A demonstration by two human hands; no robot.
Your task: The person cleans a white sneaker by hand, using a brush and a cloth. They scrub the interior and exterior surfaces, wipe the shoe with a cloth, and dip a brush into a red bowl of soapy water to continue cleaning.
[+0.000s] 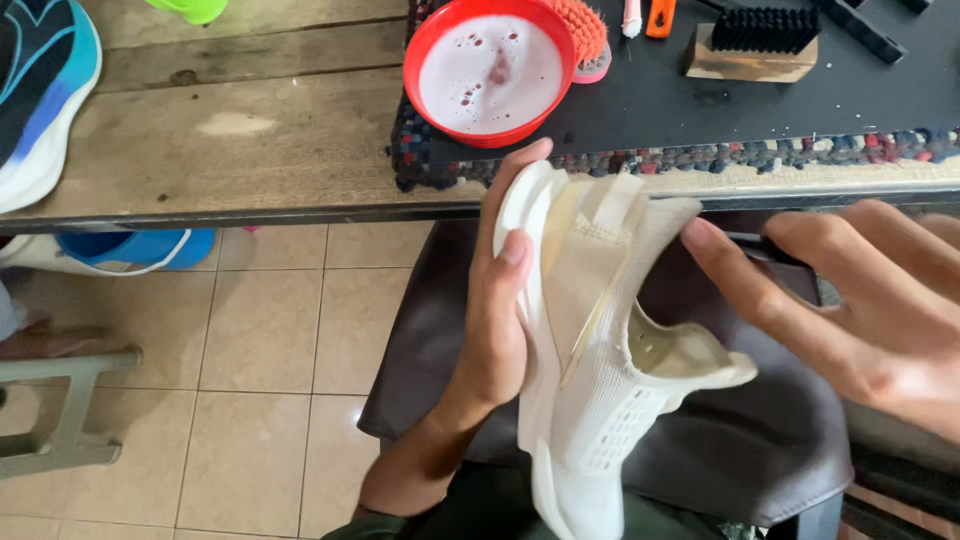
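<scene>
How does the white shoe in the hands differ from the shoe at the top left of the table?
The white shoe is plain off-white knit; the blue shoe is blue, black and white. The white shoe is gripped by the left hand over the lap; the blue shoe lies on the wooden table, partly out of frame.

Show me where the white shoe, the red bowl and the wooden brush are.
white shoe point(600, 350): head view, on the knit side of the upper.
red bowl point(425, 45): head view, on its left rim.
wooden brush point(745, 65): head view, on the wooden block below the black bristles.
</scene>
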